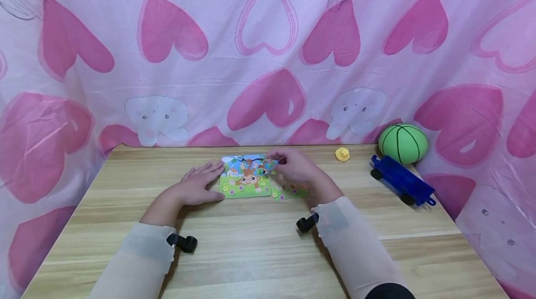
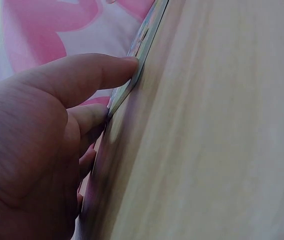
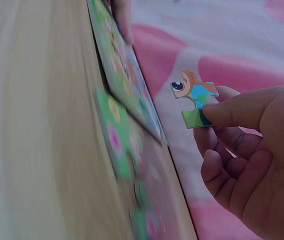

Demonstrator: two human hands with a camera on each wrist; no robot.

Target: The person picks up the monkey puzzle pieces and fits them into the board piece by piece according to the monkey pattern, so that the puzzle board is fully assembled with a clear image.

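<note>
A jigsaw puzzle (image 1: 243, 192) with a cartoon monkey on green grass lies flat on the wooden table. My left hand (image 1: 196, 186) rests at its left side, fingers spread, with the thumb (image 2: 117, 70) and a fingertip touching the edge. Between thumb and fingers my right hand (image 1: 298, 167) pinches a puzzle piece (image 3: 201, 95) that shows an eye, a brown ear and blue and green patches. That hand is raised over the puzzle's right side. Below it lie flowered green pieces (image 3: 113, 132), partly covered by the hand in the head view.
A small yellow rubber duck (image 1: 342, 154) sits near the table's back edge. At the right stand a green ball (image 1: 403, 143) with black lines and a blue toy wagon (image 1: 402, 180) with black wheels. A pink heart-patterned curtain (image 1: 259, 57) hangs behind the table (image 1: 251, 252).
</note>
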